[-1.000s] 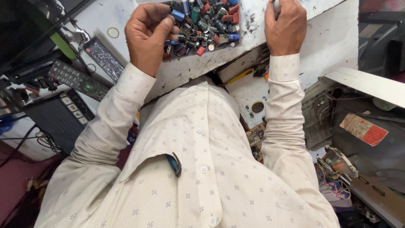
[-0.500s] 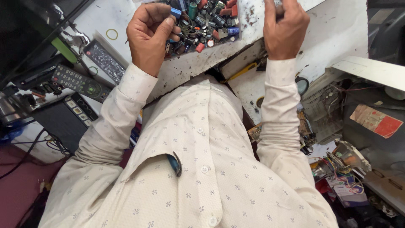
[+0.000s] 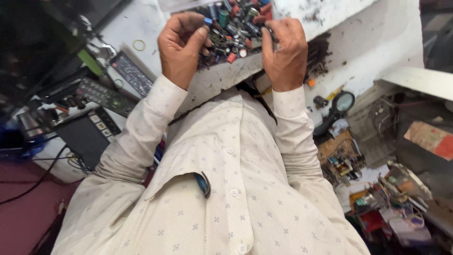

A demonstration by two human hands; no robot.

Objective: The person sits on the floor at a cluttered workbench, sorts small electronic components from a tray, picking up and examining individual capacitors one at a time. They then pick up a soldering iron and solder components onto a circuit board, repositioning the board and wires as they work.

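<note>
Head view: left hand (image 3: 181,47) is curled, fingertips pinched on a small blue capacitor (image 3: 208,21); right hand (image 3: 285,52) is curled beside the capacitor pile (image 3: 236,23), grip indiscernible.

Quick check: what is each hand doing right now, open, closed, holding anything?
Left hand: curled shut, pinching a small blue component between thumb and fingertips.
Right hand: fingers curled at the pile of components; whether it holds anything cannot be told.

A flat box with a red and tan label (image 3: 432,139) lies far to the right of the right hand (image 3: 284,54), lower down.
</note>
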